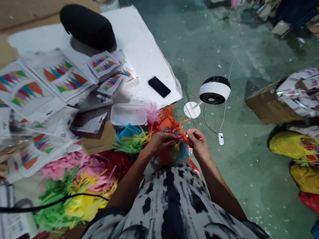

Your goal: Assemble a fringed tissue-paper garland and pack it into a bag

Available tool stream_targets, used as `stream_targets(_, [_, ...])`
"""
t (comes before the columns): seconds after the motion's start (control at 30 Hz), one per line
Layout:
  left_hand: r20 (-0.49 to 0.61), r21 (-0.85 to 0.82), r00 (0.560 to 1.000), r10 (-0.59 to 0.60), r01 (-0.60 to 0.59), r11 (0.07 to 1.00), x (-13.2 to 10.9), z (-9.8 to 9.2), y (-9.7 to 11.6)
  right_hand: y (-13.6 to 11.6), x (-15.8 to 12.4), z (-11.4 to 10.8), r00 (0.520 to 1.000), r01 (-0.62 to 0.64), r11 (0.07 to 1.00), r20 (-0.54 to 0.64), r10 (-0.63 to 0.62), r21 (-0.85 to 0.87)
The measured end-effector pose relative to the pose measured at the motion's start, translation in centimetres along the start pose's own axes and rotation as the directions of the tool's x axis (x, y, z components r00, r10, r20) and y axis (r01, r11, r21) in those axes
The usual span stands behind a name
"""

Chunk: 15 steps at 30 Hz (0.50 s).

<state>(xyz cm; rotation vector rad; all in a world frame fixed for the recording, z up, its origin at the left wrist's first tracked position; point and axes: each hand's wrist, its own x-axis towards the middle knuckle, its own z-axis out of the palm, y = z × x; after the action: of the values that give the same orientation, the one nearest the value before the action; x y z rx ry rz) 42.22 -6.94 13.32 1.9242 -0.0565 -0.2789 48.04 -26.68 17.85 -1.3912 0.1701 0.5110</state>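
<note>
My left hand [160,141] and my right hand [199,143] are held close together in front of my chest, both pinched on a bunch of coloured fringed paper strips [177,143] stretched between them. Orange, blue and yellow fringes hang below the hands. Behind them lies a heap of orange and pink fringed paper [167,121], with green and yellow fringes [131,141] to the left. A clear plastic tray [128,114] sits just beyond that heap.
Printed packaging cards [60,75] cover the white table [143,41], with a black phone [159,86] and a black cushion [87,26]. A small white fan [214,90] stands on the green floor. A cardboard box of packets [294,97] and coloured bags [298,147] lie right.
</note>
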Motion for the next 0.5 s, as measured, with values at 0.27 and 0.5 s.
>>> stream_targets(0.27, [0.296,-0.035,0.937,-0.188,0.208,0.978,-1.2,-1.4,-1.0,0.4,-0.6,-0.6,0.999,-0.031,0.999,0.035,0.032,-0.034])
stream_targets(0.5, [-0.407,0.442,0.853,-0.327,0.497,0.746,0.2,-4.0,-2.1,0.9,-0.8,-0.1,0.991,-0.008,0.987,0.131,0.029,-0.163])
